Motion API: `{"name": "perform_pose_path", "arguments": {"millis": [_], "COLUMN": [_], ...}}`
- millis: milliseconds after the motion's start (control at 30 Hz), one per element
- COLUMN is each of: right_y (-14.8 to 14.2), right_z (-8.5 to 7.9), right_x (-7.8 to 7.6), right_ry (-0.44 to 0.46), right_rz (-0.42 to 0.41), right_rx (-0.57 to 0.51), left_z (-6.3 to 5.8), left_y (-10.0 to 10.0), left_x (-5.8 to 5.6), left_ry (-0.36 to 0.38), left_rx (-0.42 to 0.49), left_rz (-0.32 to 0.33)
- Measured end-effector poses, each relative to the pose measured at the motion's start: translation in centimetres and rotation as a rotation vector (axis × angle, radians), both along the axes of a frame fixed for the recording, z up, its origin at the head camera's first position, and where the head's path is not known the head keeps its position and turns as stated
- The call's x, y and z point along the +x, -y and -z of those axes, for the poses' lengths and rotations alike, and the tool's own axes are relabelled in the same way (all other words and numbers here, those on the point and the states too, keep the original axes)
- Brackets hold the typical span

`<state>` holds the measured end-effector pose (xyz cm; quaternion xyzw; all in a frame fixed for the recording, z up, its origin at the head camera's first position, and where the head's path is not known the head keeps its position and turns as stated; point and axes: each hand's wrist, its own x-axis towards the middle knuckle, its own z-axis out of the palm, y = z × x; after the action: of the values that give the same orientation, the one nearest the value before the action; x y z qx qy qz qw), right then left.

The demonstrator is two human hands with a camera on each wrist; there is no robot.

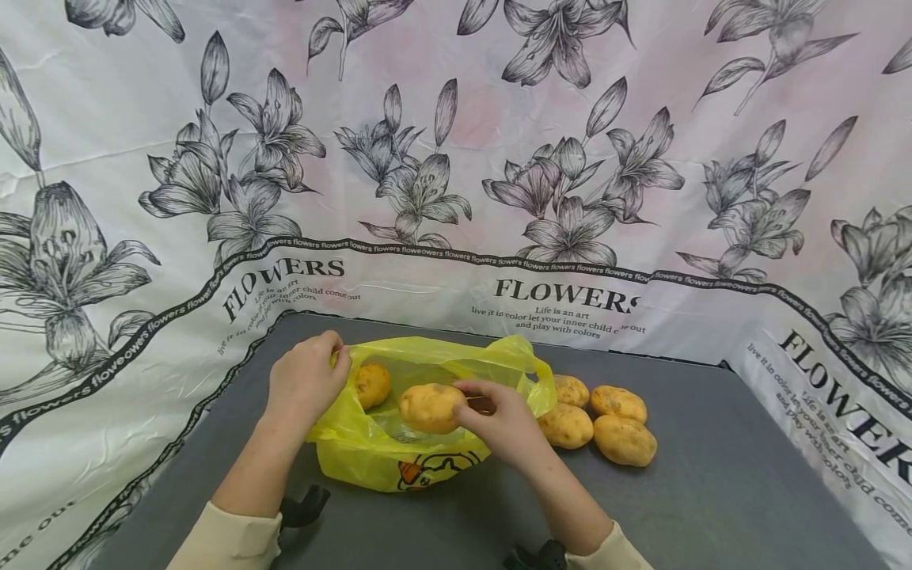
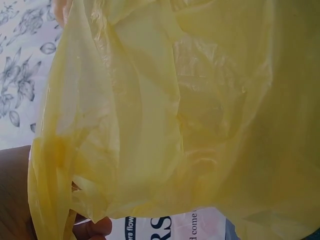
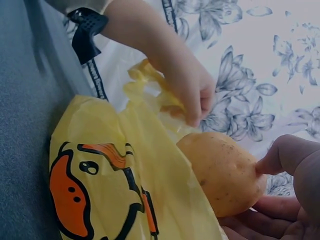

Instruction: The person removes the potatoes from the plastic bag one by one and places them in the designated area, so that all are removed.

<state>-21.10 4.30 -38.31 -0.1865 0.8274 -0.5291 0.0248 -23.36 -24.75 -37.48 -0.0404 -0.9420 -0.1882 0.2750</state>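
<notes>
A yellow plastic bag with a printed cartoon duck sits with its mouth spread on the grey table. My left hand grips the bag's left rim with curled fingers; in the left wrist view the yellow film covers most of the scene. Between thumb and fingers, my right hand holds a potato over the bag's opening. The right wrist view shows this potato beside the bag's edge, thumb pressed on its end. Another potato shows inside the bag on the left.
Several potatoes lie grouped on the table just right of the bag. A flower-printed cloth hangs behind the grey table and along its sides. Dark straps show at both wrists.
</notes>
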Motion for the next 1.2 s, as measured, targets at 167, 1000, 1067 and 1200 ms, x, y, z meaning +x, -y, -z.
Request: {"name": "perform_pose_path", "arguments": {"millis": [167,1000,1067,1200], "right_y": [-0.8,-6.2,-6.8,-7.9], "right_z": [-0.2,-2.3,-2.6,-3.0], "right_x": [0.1,0.5,0.5,0.6], "right_ry": [0.019,0.179,0.173,0.163], "right_rz": [0.012,0.022,0.007,0.006], "right_rx": [0.007,-0.05,-0.069,-0.082], "left_z": [0.0,0.2,0.2,0.2], "left_y": [0.0,0.3,0.2,0.2], "left_x": [0.0,-0.2,-0.2,-0.3], "left_ry": [-0.004,0.038,0.037,0.031], "left_rx": [-0.001,0.007,0.008,0.004], "left_rz": [0.0,-0.001,-0.001,-0.003]}}
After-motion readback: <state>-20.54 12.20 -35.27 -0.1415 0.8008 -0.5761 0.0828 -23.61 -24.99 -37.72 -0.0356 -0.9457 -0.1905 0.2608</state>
